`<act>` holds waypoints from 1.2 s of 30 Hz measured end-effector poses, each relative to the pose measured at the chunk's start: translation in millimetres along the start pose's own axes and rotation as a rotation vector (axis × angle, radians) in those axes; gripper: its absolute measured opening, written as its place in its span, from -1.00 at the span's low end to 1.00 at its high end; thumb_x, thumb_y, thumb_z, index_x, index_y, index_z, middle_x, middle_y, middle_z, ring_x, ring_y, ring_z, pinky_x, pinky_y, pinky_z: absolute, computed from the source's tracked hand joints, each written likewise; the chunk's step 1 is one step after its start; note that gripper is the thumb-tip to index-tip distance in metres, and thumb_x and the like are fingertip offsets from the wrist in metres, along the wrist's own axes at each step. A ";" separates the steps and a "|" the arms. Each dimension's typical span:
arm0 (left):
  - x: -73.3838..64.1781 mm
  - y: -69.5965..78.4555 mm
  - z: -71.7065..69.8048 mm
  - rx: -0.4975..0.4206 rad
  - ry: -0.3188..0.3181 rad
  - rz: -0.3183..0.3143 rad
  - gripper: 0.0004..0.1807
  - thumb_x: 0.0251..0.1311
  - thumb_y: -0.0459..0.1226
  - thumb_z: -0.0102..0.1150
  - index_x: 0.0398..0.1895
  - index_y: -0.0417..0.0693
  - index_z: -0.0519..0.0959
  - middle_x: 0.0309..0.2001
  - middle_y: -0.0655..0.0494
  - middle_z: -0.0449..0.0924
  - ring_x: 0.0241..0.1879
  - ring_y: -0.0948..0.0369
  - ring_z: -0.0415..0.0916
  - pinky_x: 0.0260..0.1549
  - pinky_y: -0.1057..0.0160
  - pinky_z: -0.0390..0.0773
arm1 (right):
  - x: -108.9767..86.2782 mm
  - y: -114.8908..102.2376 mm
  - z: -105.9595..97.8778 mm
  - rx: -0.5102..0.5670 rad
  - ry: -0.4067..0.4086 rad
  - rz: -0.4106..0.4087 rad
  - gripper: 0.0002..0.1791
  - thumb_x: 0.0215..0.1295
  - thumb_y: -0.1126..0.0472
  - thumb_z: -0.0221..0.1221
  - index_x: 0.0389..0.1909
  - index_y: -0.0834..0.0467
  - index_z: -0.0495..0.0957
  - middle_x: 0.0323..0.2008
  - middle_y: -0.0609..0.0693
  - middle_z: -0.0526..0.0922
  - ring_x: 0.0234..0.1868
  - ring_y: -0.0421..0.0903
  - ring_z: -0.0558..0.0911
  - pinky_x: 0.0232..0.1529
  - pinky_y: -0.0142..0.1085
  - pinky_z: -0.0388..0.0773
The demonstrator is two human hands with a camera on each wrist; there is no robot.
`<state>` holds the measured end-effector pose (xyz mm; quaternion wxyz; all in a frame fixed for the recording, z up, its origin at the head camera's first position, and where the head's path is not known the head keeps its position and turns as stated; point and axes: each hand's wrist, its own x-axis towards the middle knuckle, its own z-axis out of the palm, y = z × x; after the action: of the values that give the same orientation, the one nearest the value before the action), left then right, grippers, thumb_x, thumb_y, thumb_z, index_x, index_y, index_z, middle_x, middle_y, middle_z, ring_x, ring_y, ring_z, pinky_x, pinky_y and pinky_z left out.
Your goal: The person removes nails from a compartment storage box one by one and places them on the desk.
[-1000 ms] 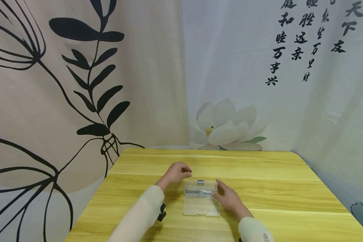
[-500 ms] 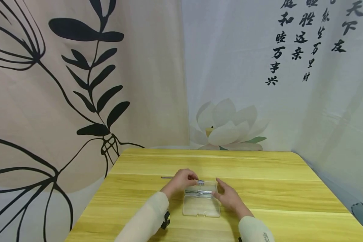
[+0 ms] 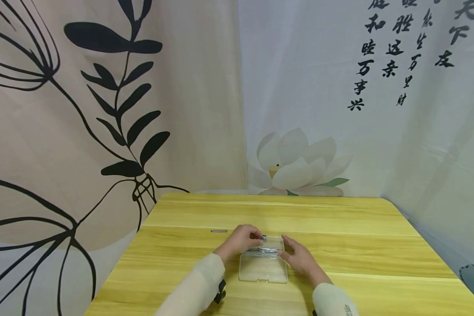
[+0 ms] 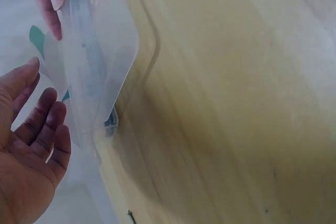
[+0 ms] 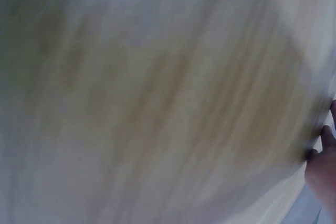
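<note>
A clear hinged plastic box [image 3: 263, 268] lies open on the table, with several thin metal rods [image 3: 266, 250] in its far half. My left hand [image 3: 242, 240] hovers at the far-left corner of that half, overlapping it in the head view. Its fingers are loosely bent with a gap between thumb and fingertips, and the left wrist view shows nothing held in that hand. My right hand [image 3: 300, 256] grips the right side of the far half, thumb near the hinge and fingers at the far corner. A dark latch [image 3: 264, 238] sits on the far edge.
One short metal rod [image 3: 219, 231] lies on the wooden table [image 3: 339, 219] left of the box. A printed cloth [image 3: 197, 109] hangs behind the table's far edge. The right wrist view is blurred, with part of a hand at its right edge.
My left hand has moved right and slightly nearer, from beyond the box's left side to over its far-left corner. The rod at left has come into sight. My right hand stays put.
</note>
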<state>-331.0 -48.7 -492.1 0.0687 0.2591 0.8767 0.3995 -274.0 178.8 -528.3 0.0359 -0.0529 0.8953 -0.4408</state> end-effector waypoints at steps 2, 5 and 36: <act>0.3 -0.1 2.1 0.004 0.002 -0.002 -0.87 0.25 -0.31 0.32 -0.19 -0.16 0.73 -0.31 0.28 0.59 -0.32 0.31 0.47 -0.30 0.30 0.52 | -0.2 -0.1 -0.4 0.008 -0.004 -0.001 -0.31 0.44 0.05 0.17 0.49 0.18 0.21 0.37 0.24 0.36 0.41 0.34 0.20 0.33 0.28 0.06; 0.8 -0.4 4.7 0.010 0.006 0.003 -0.87 0.25 -0.31 0.33 -0.20 -0.17 0.73 -0.32 0.27 0.58 -0.33 0.31 0.47 -0.31 0.29 0.51 | -0.7 -0.5 -1.1 0.020 -0.010 0.000 -0.31 0.44 0.06 0.17 0.49 0.18 0.20 0.37 0.24 0.36 0.41 0.34 0.21 0.32 0.29 0.06; 0.5 -6.5 19.7 0.162 0.009 0.034 -0.93 0.14 -0.27 0.43 -0.43 -0.07 0.78 -0.41 0.32 0.54 -0.37 0.39 0.40 -0.32 0.35 0.46 | -2.3 0.5 -1.8 -0.021 -0.032 0.029 -0.30 0.47 -0.01 0.12 0.52 0.11 0.16 0.44 0.24 0.23 0.46 0.37 0.05 0.32 0.35 -0.06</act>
<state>-327.6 -39.0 -510.0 0.0366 0.2768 0.9020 0.3294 -271.9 180.8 -527.5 0.0558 -0.0473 0.9000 -0.4297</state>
